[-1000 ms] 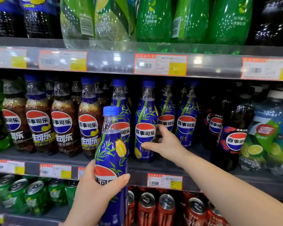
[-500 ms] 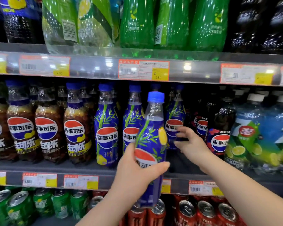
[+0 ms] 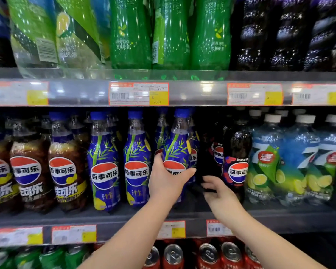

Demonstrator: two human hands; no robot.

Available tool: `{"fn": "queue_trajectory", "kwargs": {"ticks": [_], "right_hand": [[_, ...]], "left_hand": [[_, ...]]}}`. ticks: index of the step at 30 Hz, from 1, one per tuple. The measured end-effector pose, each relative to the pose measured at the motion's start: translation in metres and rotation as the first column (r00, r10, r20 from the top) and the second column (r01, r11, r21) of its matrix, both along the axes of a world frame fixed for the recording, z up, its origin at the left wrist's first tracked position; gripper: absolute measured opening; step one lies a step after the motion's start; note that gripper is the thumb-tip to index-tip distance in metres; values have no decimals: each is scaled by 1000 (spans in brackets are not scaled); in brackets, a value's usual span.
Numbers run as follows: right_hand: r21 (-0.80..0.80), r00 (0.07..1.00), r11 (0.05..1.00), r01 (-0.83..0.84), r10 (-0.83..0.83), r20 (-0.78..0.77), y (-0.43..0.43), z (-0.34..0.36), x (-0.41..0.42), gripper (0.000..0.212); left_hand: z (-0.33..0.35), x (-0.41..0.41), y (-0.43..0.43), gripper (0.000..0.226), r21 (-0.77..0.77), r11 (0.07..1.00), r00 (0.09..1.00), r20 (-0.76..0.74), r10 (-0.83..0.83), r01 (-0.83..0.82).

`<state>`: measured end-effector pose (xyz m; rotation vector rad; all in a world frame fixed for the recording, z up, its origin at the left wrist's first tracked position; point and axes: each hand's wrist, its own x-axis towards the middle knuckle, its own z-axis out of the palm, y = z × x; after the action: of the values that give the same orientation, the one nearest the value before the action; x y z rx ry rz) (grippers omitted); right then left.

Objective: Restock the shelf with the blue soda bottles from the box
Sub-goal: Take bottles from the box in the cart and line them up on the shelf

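Now: left hand point(image 3: 167, 183) grips the blue soda bottle point(image 3: 177, 144) around its label, upright over the shelf point(image 3: 124, 218) front; right hand point(image 3: 217, 193) hovers beside, fingers loosely spread, holding nothing. Set it down squarely, label outward, clear of the dark bottle point(image 3: 237, 152).

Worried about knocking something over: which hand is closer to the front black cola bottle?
Right. The right hand hovers open just left of the black cola bottle, low down; the left hand is farther left, gripping a blue soda bottle.
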<state>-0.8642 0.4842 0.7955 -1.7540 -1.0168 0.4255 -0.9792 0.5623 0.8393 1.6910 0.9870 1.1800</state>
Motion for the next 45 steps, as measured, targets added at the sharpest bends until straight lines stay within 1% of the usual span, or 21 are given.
{"fn": "queue_trajectory", "kwargs": {"ticks": [4, 11, 12, 14, 16, 18, 21, 26, 28, 30, 32, 34, 36, 37, 39, 40, 43, 45], "right_hand": [[-22, 1000, 999, -30, 30, 1, 1, 4, -3, 43], [-11, 997, 998, -68, 67, -41, 5, 15, -8, 46], [-5, 996, 998, -69, 69, -51, 6, 17, -9, 47], [13, 995, 997, -76, 76, -66, 8, 19, -11, 49], [17, 990, 993, -114, 115, -82, 9, 20, -12, 57], [14, 981, 984, -178, 179, -79, 11, 22, -16, 66], [-19, 977, 976, -215, 215, -13, 19, 22, -25, 73], [-7, 976, 980, -201, 201, 82, 27, 26, -33, 61], [-26, 974, 979, -201, 202, 105, 27, 28, -31, 60], [-15, 972, 977, -210, 211, 100, 27, 29, -28, 63], [10, 971, 973, -230, 229, 74, 29, 27, -24, 65], [8, 963, 966, -259, 257, 82, 31, 27, -22, 60], [38, 964, 965, -259, 257, 62, 33, 25, -21, 61], [47, 966, 966, -255, 252, 55, 34, 25, -21, 62], [64, 966, 964, -257, 254, 49, 35, 24, -23, 64], [73, 965, 963, -261, 258, 43, 35, 23, -23, 64], [102, 958, 953, -285, 287, -8, 37, 22, -26, 63], [112, 954, 949, -295, 300, -29, 39, 21, -28, 60]], "left_hand": [[-7, 1, 1, 96, 1, 1000, 1000, -5, -27, 27], [-2, -6, -4, 115, 12, 997, 995, 55, -81, 81], [-1, -6, -5, 114, 5, 996, 994, 64, -90, 89], [1, -7, -6, 104, -21, 995, 992, 81, -100, 102], [1, -6, -5, 90, -32, 993, 991, 74, -107, 110], [-1, -6, -3, 84, -46, 994, 993, 70, -97, 100], [-1, -6, -2, 84, -87, 992, 992, 99, -79, 87], [1, -6, 2, 86, -100, 990, 991, 101, -85, 96], [-1, -7, 3, 88, -99, 986, 985, 120, -120, 132], [-2, -9, -1, 96, -80, 985, 982, 120, -145, 155], [-4, -12, -10, 104, -20, 987, 983, 84, -160, 162], [-7, -19, -21, 104, 67, 981, 982, 32, -186, 183], [-13, -32, -27, 89, 159, 969, 982, -46, -183, 188], [-18, -41, -27, 79, 230, 959, 985, -89, -150, 167], [-30, -64, -22, 61, 377, 923, 987, -156, -22, 80], [-38, -75, -16, 57, 455, 890, 982, -178, 65, 23], [-59, -104, 4, 53, 657, 751, 916, -259, 305, -64], [-69, -116, 11, 53, 736, 674, 874, -291, 388, -54]]}}
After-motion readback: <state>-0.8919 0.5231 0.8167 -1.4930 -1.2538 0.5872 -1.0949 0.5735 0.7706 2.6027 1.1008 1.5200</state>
